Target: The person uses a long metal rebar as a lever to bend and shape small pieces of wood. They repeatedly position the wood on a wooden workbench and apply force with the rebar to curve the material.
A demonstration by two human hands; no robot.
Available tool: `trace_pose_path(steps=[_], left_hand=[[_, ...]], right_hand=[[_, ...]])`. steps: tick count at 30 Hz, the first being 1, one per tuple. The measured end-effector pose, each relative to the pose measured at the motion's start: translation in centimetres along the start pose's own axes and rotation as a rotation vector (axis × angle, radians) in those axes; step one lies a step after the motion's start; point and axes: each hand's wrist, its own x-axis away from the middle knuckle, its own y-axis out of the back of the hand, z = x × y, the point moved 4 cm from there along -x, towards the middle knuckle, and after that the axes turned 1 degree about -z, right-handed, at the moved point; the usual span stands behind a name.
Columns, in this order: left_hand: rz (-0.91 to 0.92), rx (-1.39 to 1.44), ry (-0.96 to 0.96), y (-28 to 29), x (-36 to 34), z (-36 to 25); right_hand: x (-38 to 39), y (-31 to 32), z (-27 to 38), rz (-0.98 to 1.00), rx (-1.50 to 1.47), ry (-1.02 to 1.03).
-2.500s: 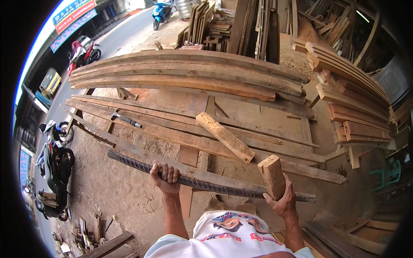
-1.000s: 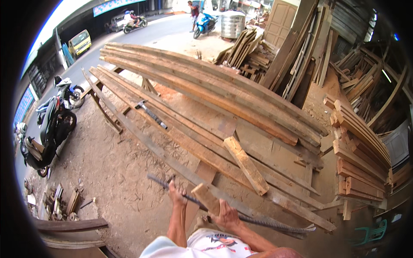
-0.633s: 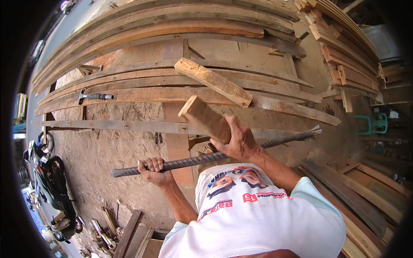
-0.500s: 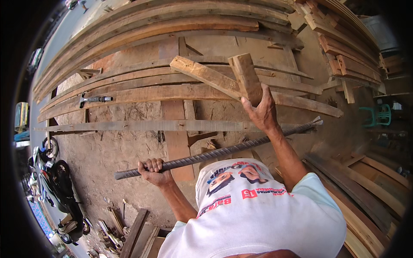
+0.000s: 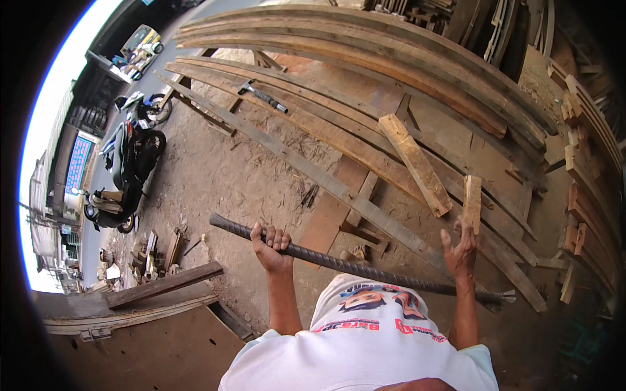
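My left hand is wrapped round a long dark steel bar with spiral ribs and flattened ends. The bar slants across in front of my shirt, its right end passing by my right forearm. Just below a short wooden block, my right hand has its thumb apart and its fingers part bent; whether the fingertips touch the block is hard to see. That block lies on long planks. Left of it a second, longer wooden piece lies across the same planks.
A hammer rests on the planks farther left. Thick beams run along the far side, and stacked timber stands at the right. A motorcycle is parked at the left, near wood scraps and a brown panel.
The view has swung left. My right hand has lowered the short block onto the planks and its grip has loosened. My left hand still holds the bar.
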Motion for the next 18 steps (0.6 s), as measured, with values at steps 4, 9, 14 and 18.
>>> trace_pose_path(steps=[4, 9, 14, 18], left_hand=[[0.017, 0.046, -0.055, -0.5, 1.5, -1.6], [0.2, 0.111, -0.075, -6.9, 2.9, -2.7], [0.636, 0.2, -0.034, -16.3, 4.5, -2.6], [0.932, 0.346, -0.042, -19.5, 5.8, -5.2]], right_hand=[[6.6, -1.7, 3.7, 0.511, -0.239, 0.164], [8.6, -0.1, 3.9, 0.411, 0.055, 0.205], [8.0, 2.9, 3.1, 0.074, 0.06, 0.169], [7.0, 4.8, 5.0, 0.001, -0.047, 0.258]])
